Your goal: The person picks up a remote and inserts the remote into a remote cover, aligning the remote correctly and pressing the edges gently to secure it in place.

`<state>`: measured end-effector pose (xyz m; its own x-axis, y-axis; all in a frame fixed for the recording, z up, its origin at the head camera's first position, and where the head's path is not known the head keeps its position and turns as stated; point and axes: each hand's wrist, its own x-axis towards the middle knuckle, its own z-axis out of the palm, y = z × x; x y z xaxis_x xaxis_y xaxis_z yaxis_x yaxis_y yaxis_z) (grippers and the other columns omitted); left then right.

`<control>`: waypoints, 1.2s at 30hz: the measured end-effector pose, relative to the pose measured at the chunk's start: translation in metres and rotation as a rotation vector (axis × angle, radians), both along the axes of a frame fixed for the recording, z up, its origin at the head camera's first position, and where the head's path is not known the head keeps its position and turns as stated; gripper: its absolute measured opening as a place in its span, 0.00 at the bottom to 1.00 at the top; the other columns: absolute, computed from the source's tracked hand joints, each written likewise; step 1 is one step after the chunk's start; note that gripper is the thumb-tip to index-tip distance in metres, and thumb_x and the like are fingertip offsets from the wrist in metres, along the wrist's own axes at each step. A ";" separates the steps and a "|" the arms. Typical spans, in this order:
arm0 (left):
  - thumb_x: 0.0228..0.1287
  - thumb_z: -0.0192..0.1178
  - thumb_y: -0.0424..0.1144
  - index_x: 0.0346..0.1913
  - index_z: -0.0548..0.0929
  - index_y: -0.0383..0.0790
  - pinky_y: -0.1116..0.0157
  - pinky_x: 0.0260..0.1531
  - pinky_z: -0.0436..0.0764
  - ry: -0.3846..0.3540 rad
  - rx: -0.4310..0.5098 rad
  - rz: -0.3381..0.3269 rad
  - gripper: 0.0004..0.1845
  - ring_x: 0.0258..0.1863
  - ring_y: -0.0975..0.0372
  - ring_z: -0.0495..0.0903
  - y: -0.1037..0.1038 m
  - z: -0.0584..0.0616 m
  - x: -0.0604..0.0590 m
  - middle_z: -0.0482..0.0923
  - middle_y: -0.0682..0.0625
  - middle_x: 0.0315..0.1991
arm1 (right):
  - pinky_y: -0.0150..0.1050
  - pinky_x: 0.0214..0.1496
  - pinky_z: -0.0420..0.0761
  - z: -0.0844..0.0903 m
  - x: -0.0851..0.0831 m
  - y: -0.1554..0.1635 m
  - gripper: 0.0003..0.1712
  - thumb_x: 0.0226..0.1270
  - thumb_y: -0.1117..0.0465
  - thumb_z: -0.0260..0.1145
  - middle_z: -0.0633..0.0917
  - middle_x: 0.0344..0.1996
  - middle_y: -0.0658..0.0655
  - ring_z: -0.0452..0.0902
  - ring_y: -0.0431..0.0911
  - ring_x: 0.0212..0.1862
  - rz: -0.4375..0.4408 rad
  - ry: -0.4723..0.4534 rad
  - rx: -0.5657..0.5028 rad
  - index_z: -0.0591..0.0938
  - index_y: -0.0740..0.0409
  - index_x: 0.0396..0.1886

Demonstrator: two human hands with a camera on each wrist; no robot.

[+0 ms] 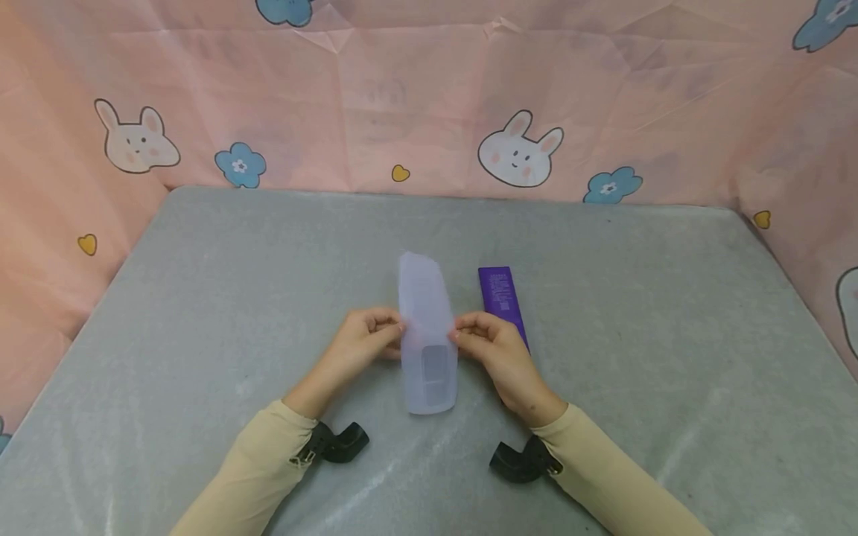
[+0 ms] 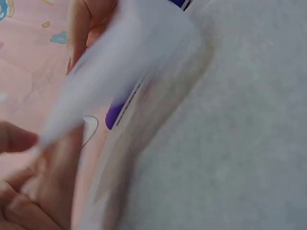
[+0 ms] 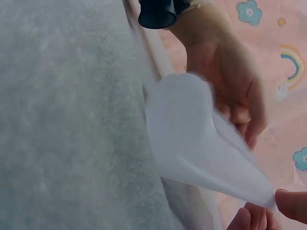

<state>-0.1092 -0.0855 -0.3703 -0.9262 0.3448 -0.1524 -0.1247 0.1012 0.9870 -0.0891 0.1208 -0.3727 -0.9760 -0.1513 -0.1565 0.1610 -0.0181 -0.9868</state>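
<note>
I see my left hand [image 1: 362, 341] and right hand [image 1: 492, 350] pinching the translucent sleeve [image 1: 427, 335] at its edges, fingers curled, mid-surface; purple box [image 1: 501, 296] at its 2 o'clock.

Nothing here can be read. The purple box [image 1: 503, 301] lying just beyond my right hand [image 1: 499, 356] carries a block of small pale print on its top face, but the letters are too tiny and blurred for me to make out any word, brand or number.
</note>
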 end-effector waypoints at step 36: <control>0.64 0.54 0.26 0.47 0.71 0.20 0.62 0.38 0.84 -0.329 0.123 0.020 0.12 0.33 0.60 0.84 0.008 -0.017 -0.001 0.82 0.40 0.35 | 0.30 0.35 0.80 0.002 0.000 -0.003 0.13 0.61 0.73 0.63 0.82 0.30 0.60 0.76 0.40 0.30 0.106 0.027 0.218 0.77 0.77 0.44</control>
<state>-0.1097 -0.0776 -0.3872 -0.8413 0.3614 -0.4020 -0.4386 -0.0216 0.8984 -0.0889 0.1182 -0.3708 -0.9608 -0.2187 -0.1705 0.1239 0.2118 -0.9694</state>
